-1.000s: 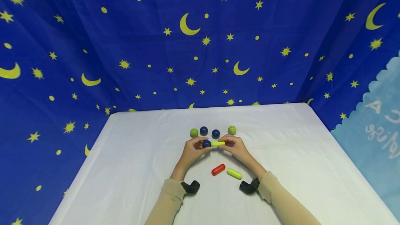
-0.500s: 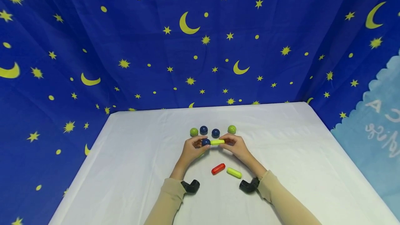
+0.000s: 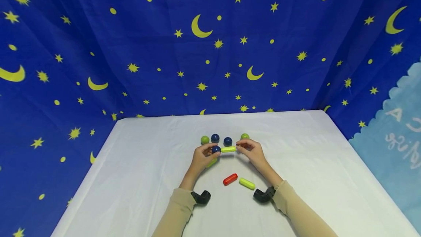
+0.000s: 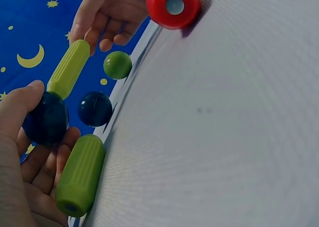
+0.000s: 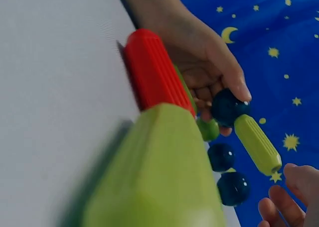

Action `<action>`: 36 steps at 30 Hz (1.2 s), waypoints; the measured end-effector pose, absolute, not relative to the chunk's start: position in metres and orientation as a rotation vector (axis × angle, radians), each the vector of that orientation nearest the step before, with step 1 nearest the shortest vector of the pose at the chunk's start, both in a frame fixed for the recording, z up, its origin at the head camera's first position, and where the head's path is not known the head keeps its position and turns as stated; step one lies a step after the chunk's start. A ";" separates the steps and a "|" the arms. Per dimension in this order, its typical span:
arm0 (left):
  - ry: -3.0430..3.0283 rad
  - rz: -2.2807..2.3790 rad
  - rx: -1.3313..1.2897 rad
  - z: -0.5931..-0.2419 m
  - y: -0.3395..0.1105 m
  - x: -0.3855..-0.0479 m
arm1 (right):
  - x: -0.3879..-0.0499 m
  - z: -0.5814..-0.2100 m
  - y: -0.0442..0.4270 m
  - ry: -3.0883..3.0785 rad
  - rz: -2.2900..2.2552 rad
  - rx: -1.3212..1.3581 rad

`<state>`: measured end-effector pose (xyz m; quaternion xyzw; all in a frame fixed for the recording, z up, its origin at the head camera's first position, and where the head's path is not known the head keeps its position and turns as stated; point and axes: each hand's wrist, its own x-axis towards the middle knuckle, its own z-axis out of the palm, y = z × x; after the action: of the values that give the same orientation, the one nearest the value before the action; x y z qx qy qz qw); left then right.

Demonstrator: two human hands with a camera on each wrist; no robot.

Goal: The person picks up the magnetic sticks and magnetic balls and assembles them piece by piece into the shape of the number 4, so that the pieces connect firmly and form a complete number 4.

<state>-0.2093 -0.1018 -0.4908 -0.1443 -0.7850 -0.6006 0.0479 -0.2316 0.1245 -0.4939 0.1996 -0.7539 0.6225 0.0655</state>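
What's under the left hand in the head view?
Part of a yellow-green rod shows past the edge of the left hand. The hand covers the rest of it; anything else beneath can't be seen from there.

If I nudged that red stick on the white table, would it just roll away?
The red stick might turn over in short tumbles rather than roll smoothly, as its end looks faceted. It is probably stiff, judging by its crisp, straight shape. The ridges along its sides may make it less slippery.
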 end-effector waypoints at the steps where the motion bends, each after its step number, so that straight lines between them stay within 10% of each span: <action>1: -2.393 -1.831 -0.439 -0.490 -0.102 -0.209 | -0.233 -0.494 0.125 -2.264 1.866 0.592; 36: -2.381 -1.832 -0.390 -0.511 -0.101 -0.219 | -0.284 -0.537 0.145 -2.438 1.541 0.494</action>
<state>-0.2190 -0.1012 -0.5115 -0.1284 -0.7847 -0.6039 0.0560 -0.2838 0.1453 -0.5371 0.1679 -0.8283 0.5237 0.1074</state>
